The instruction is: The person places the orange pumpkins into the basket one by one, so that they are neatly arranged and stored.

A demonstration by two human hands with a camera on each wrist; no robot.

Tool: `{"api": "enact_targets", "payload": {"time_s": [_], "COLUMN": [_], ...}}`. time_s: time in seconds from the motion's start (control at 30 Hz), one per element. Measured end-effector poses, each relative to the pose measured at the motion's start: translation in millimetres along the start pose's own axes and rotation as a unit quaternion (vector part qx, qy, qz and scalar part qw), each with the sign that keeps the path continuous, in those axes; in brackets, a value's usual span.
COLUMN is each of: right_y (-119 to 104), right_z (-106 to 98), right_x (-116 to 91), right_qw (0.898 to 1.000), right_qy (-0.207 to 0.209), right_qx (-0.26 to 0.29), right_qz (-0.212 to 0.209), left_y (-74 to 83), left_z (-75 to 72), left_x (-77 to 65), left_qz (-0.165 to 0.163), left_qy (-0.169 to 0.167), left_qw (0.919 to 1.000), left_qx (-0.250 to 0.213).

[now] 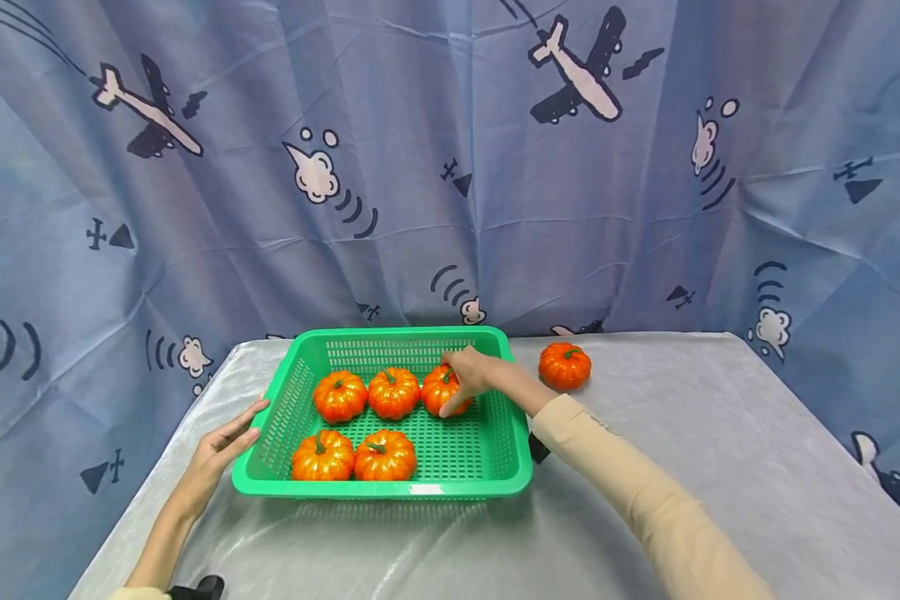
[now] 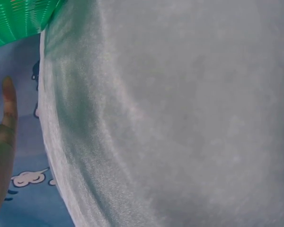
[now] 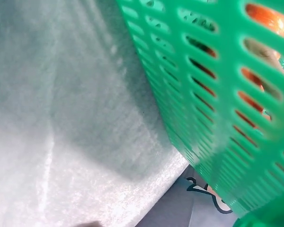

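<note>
A green plastic basket [image 1: 330, 488] holds several small shiny orange pumpkins, among them a back-left pumpkin [image 1: 341, 397], a back-middle one [image 1: 393, 393] and a front pumpkin [image 1: 385, 456]. Reaching over the basket's right side, my right hand [image 1: 474, 372] grips the back-right pumpkin [image 1: 432, 390] from above, thumb at the front and fingers behind. My left hand [image 1: 212, 457] touches the left rim with its fingers stretched out. In the right wrist view the slotted basket wall [image 3: 199, 113] hides most of the right hand; orange shows through the slots.
One more pumpkin [image 1: 565, 367] sits outside the basket, at the back right of the table, which has a silvery grey cover [image 1: 682, 433]. Behind the table hangs a blue curtain [image 1: 420, 167] printed with airplanes.
</note>
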State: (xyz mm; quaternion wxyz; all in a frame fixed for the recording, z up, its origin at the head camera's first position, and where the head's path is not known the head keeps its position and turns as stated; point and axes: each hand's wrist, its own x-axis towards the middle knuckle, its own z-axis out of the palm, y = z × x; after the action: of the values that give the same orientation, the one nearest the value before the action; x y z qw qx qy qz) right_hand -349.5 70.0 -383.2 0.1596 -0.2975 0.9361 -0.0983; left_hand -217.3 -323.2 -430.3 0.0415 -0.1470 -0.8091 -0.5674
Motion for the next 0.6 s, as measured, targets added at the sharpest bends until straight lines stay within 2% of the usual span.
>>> {"api": "enact_targets", "payload": {"time_s": [0.33, 0.5, 0.6], "right_y": [-9, -11, -11], "right_z": [-3, -5, -12], "right_x": [-5, -12, -17], "right_qw": [0.997, 0.995, 0.996], "right_qy": [0.008, 0.016, 0.034], "right_qx": [-0.058, -0.075, -0.064], "right_qz": [0.057, 0.065, 0.060], "left_y": [3.3, 4.1, 3.9], "left_z": [-2.3, -1.8, -1.6], "left_x": [0.2, 0.2, -0.1], "left_qz": [0.001, 0.008, 0.013], "left_qy": [-0.004, -0.009, -0.009], "left_qw": [1.0000, 0.9999, 0.9999], "left_qx": [0.006, 0.005, 0.006]}}
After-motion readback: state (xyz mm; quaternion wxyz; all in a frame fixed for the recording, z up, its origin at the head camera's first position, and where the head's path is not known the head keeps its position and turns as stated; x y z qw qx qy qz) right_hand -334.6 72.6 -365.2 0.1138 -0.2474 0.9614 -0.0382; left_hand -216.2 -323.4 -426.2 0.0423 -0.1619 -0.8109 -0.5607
